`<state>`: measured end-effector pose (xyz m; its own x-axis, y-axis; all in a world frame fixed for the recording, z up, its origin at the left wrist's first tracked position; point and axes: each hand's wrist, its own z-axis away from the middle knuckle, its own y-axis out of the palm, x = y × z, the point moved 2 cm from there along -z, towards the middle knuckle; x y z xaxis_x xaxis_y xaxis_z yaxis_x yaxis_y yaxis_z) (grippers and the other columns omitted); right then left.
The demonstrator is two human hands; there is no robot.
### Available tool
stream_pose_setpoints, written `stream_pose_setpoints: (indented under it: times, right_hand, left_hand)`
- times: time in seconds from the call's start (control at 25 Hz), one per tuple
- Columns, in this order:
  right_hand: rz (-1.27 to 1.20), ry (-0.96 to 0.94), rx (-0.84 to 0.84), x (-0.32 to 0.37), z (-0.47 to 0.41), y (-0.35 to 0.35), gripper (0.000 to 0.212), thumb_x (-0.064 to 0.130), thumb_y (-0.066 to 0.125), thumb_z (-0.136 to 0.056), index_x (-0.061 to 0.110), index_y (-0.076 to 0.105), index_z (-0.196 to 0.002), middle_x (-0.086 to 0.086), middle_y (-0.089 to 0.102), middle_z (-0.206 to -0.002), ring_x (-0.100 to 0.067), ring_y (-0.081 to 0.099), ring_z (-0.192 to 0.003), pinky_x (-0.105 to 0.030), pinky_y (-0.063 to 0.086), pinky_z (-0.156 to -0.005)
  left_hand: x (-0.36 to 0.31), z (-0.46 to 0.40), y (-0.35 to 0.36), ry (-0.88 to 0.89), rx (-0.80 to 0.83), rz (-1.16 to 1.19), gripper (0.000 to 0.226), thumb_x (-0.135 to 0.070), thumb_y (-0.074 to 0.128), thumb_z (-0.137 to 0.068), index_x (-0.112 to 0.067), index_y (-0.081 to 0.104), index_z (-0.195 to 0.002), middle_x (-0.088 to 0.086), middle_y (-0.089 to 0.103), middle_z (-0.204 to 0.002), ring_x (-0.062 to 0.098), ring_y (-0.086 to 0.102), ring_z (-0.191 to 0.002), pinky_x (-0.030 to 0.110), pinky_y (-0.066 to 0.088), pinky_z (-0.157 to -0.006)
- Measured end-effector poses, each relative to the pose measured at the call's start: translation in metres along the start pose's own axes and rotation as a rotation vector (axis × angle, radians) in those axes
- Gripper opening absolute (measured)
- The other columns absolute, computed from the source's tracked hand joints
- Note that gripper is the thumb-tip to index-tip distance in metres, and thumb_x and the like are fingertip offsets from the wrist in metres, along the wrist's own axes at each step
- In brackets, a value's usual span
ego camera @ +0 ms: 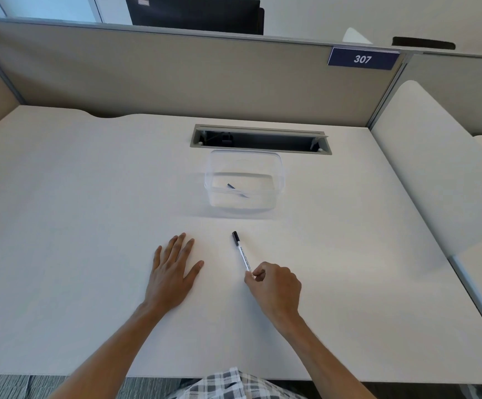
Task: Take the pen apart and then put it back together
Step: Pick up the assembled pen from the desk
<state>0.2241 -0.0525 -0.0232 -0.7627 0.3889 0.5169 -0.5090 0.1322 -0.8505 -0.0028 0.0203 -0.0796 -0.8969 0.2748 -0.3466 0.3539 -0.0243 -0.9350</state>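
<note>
We judged the task to be at one of its ends, for the pen looked whole, cap on and barrel unbroken, and we could not tell from this alone whether dismantling was about to begin or reassembly was just done.

On the left, our left hand (173, 272) lay flat on the table (61, 226), palm down, fingers straight and spread a little, holding nothing, the forearm running back toward our body. It rested well apart from the pen, with bare table between them.

To its right lay the pen (242, 253), a slim white barrel with printed lettering and a black cap at the far end, pointing away from us and slightly leftward. It seemed to lie on or just above the table; which of the two we could not tell.

Further right, our right hand (274, 283) had its fingers curled, thumb and forefinger pinching the near end of the pen, the knuckles raised and the wrist angled in from the right.

If dismantling was still ahead, we judged the next move to call for the left hand to come across and take the capped end, so that one hand could steady the barrel while the other pulled the cap straight off.

Beyond the pen stood a clear plastic container (245, 182), near the table's cable slot (260, 138), with a small dark-tipped piece inside that we could not identify.
</note>
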Motion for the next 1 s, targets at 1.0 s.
stream_pose_setpoints:
  times: [1.0]
  right_hand:
    - [0.138, -0.092, 0.115, 0.031, -0.037, 0.028, 0.028, 0.039, 0.053, -0.086, 0.017, 0.052, -0.069, 0.001, 0.056, -0.067, -0.026, 0.054, -0.063, -0.03, 0.037, -0.06]
  left_hand:
    - [0.001, 0.0, 0.002, -0.006, -0.001, -0.006, 0.079, -0.071, 0.006, -0.091, -0.026, 0.027, -0.152, -0.003, 0.019, -0.163, 0.015, 0.012, -0.15, 0.044, 0.009, -0.123]
